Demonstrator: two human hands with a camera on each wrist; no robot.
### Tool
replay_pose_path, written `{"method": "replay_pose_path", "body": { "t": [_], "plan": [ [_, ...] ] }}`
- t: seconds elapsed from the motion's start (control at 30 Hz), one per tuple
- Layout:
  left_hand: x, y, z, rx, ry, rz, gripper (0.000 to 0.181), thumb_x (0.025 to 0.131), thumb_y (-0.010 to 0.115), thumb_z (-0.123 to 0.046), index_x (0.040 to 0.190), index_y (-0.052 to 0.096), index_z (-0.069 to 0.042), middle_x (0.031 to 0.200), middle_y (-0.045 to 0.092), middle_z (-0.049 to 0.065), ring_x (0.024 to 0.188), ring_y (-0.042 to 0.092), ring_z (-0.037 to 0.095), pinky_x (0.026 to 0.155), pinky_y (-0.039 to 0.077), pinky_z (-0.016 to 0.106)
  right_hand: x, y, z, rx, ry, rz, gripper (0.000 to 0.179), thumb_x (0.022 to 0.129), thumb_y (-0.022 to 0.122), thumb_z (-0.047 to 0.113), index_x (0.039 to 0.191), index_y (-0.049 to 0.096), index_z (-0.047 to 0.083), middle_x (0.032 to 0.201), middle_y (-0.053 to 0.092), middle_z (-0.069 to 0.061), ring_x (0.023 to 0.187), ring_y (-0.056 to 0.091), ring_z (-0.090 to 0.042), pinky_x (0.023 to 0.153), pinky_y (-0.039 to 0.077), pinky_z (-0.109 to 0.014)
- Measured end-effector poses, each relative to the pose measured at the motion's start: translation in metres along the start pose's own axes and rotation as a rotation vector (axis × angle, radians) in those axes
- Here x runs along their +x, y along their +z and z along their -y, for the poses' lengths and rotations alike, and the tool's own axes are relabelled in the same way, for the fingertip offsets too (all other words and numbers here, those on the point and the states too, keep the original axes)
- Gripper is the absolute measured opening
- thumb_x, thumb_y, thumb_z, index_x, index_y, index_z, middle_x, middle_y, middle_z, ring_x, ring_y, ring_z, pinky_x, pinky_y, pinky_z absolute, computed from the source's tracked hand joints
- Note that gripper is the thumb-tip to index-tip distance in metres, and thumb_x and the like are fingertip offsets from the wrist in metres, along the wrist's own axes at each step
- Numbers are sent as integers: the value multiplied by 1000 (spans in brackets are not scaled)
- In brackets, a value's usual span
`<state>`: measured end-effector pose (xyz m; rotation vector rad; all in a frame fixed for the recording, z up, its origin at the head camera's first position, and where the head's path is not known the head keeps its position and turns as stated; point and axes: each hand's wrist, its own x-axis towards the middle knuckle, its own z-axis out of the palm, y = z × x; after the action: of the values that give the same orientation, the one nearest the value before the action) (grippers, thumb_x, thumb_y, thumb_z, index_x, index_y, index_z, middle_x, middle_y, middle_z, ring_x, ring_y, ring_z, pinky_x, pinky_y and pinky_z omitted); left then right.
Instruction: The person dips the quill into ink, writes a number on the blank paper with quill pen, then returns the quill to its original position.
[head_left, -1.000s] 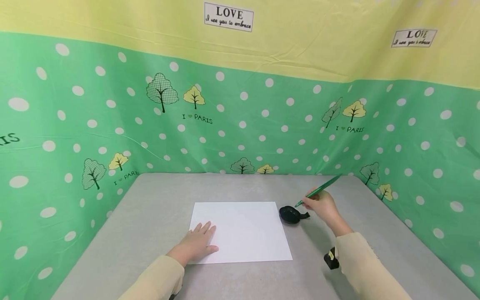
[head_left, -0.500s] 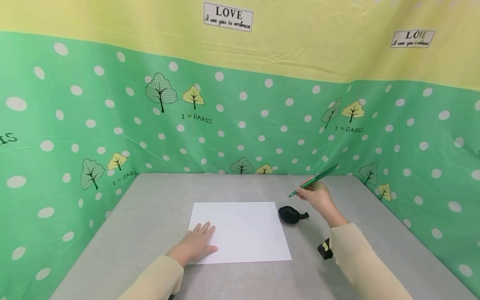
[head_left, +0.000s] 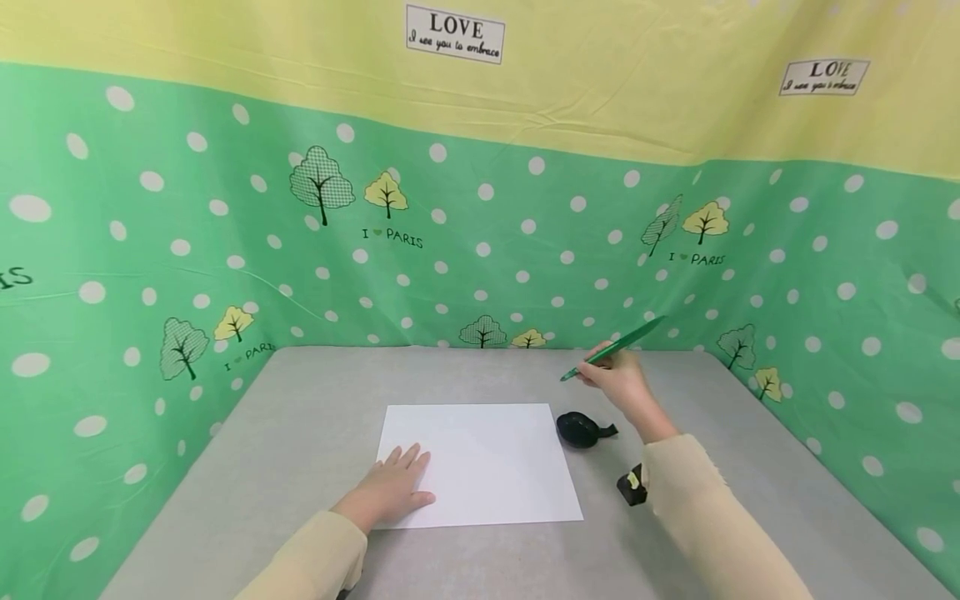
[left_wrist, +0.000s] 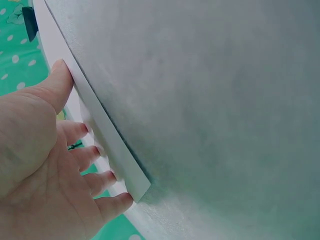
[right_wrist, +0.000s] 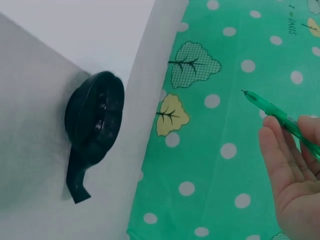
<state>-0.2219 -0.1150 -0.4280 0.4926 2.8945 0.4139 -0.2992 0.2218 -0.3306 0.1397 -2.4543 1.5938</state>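
A white sheet of paper [head_left: 495,467] lies on the grey table, and my left hand [head_left: 393,485] rests spread on its left side. In the left wrist view the fingers [left_wrist: 102,182] and thumb touch the sheet near its edge. My right hand [head_left: 618,379] pinches a green pen [head_left: 611,346] with a leaf-like tail, raised past the sheet's far right corner. The right wrist view shows the tip of the pen [right_wrist: 267,107] bare and touching nothing. A small black dish [head_left: 577,430] with a short handle sits at the sheet's right edge, nearer me than the pen.
Green and yellow printed cloth [head_left: 480,208] hangs behind and along both sides of the grey table [head_left: 337,375]. A small black block [head_left: 632,485] with a yellow mark shows at my right sleeve.
My right hand has moved up and left with the pen, from beside the dish to beyond it. The black block has shifted left with that sleeve. My left hand has stayed put.
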Motion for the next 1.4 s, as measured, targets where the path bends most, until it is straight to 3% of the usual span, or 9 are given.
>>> {"method": "replay_pose_path", "body": {
  "t": [1.03,1.4],
  "plan": [
    [7,7,4,-22,28,-7,67,88,59,-39,136,38,3,143,30,23,131,21,45,103,19,59,8,40,8,54,27,35,10,85,62,-3,90,54,-4,86,64,-19,77,65,-23,73,54,-33],
    [3,1,-1,-9,12,3,64,88,59,-37,136,40,2,143,30,22,131,22,44,103,20,58,7,54,5,74,58,37,10,84,63,-4,89,54,-4,84,64,-17,77,65,-24,72,54,-33]
  ]
}}
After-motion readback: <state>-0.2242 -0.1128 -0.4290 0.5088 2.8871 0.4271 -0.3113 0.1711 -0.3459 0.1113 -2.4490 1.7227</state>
